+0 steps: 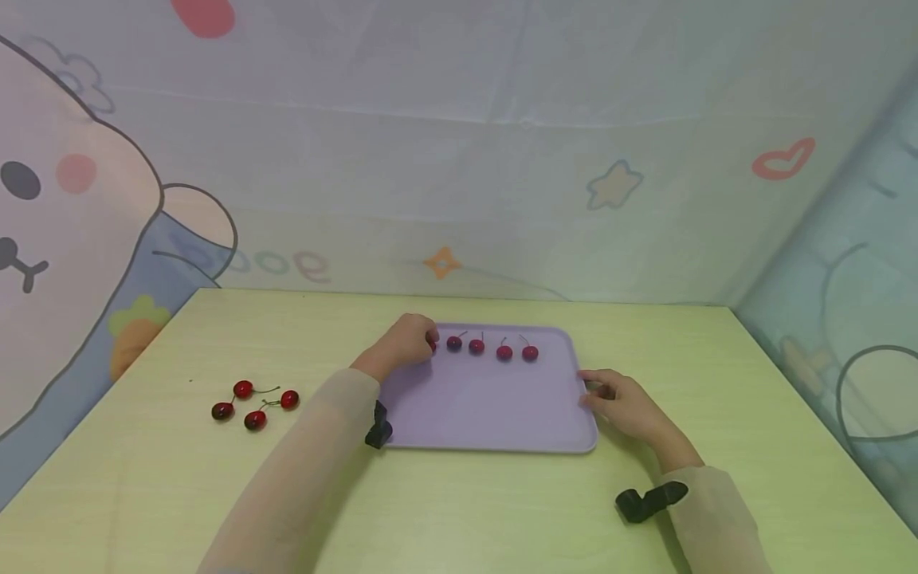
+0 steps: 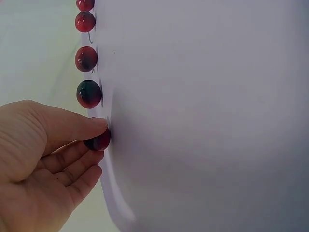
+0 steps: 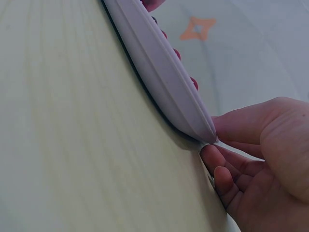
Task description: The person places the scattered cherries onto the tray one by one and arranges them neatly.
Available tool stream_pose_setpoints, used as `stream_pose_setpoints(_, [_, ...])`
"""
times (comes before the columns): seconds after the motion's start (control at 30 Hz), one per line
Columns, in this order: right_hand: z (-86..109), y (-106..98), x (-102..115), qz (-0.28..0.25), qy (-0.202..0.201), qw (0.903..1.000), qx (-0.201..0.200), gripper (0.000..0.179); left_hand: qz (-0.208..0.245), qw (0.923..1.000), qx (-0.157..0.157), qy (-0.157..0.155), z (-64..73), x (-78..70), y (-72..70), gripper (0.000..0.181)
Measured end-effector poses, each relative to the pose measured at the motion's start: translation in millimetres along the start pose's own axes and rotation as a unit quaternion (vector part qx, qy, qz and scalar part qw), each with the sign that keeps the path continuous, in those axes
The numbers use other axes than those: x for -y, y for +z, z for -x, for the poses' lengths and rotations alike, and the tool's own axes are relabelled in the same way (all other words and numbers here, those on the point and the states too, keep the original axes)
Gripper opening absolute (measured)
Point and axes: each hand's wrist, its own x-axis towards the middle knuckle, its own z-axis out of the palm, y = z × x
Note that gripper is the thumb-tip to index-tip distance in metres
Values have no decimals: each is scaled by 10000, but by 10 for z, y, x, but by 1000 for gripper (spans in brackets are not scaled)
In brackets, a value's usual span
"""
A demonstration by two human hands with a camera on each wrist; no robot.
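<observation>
My left hand (image 1: 406,343) is at the far left corner of a lilac tray (image 1: 488,406). Its thumb and fingers pinch a dark red cherry (image 2: 100,140) low against the tray surface, as the left wrist view shows. Beside it, several cherries with stems, one of them this dark cherry (image 1: 455,343), form a row along the tray's far edge. At the tray's right side, my right hand (image 1: 622,402) grips the rim (image 3: 205,123). In the right wrist view the thumb touches the rim's edge and the curled fingers sit just below it.
Several more cherries lie on the pale yellow table (image 1: 459,510) left of the tray, among them a red cherry (image 1: 255,420); some stems cross. A printed cloth (image 1: 459,159) hangs behind the table. A black wrist mount (image 1: 649,502) sits on the right sleeve.
</observation>
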Motion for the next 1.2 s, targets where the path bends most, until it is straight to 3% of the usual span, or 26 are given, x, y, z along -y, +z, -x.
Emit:
stream_pose_setpoints(0.37, [-26,21,7,-13,11,10000,43,45,-5,10000,-41,-34,37,13,-15,21])
stream_pose_setpoints(0.57, [-34,19,17,80,26,10000,34,45,58,9999,-2,-86,57,-6,-97,29])
stream_pose_setpoints(0.73, [-28,22,19,113,52,9999,64,45,36,10000,-25,36,157,-1,-242,36])
stream_pose_setpoints(0.93, [-19,-7,12,154,63,9998,61,46,61,9992,-226,336,317,17,-483,33])
stream_pose_setpoints(1.2, [-12,-21,-11,92,38,9999,41,45,504,9983,-225,176,572,110,-748,31])
